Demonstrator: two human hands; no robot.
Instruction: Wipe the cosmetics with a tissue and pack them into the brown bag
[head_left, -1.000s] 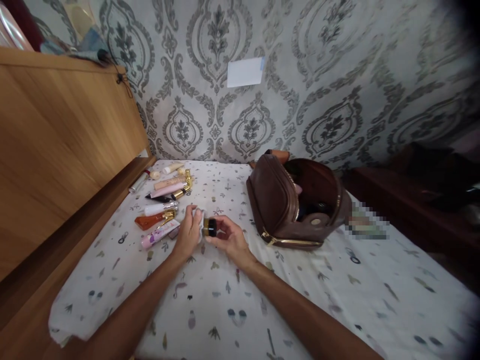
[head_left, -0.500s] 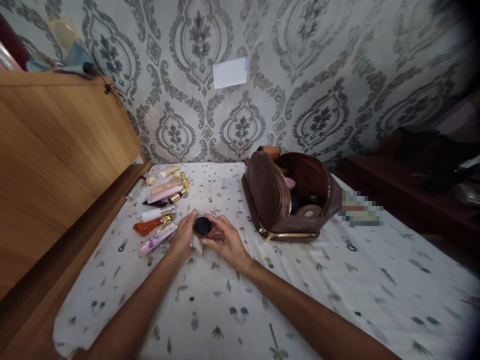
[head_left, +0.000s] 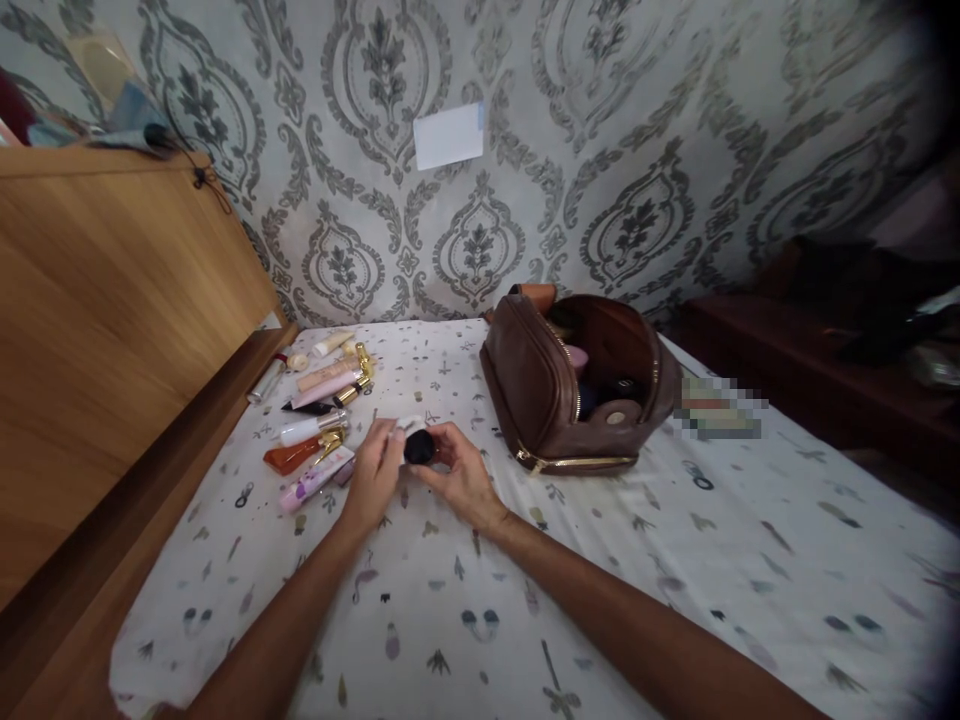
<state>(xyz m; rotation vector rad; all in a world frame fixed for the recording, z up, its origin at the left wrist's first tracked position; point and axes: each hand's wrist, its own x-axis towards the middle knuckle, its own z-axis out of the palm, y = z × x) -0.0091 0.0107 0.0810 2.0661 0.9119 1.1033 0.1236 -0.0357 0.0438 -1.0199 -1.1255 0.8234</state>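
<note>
The left hand (head_left: 377, 470) has its fingers closed on a white tissue (head_left: 411, 424), bunched against the side of a small black jar (head_left: 419, 447); its thumb lies close to the fingers, and the fingertips are partly hidden by the tissue. The right hand (head_left: 463, 478) grips the jar from the other side, thumb below and curved fingers above, set apart only by the jar between them; how its lower fingers lie, I cannot tell. The jar is held above the patterned sheet (head_left: 420, 620), dark round face turned towards the camera, between the row of cosmetics and the bag. Just beside the left hand lie a pink and white tube (head_left: 315, 482), an orange bottle (head_left: 291, 457), a white bottle (head_left: 300, 430) and a black pointed tube (head_left: 311, 408), with a pale pink tube (head_left: 326, 390) farther back. Well apart on the right, the brown bag (head_left: 529, 370) stands open, a pink item (head_left: 577, 359) and a round flat item (head_left: 616, 416) showing inside. A white card (head_left: 448, 136) is on the patterned wall (head_left: 480, 245).
</note>
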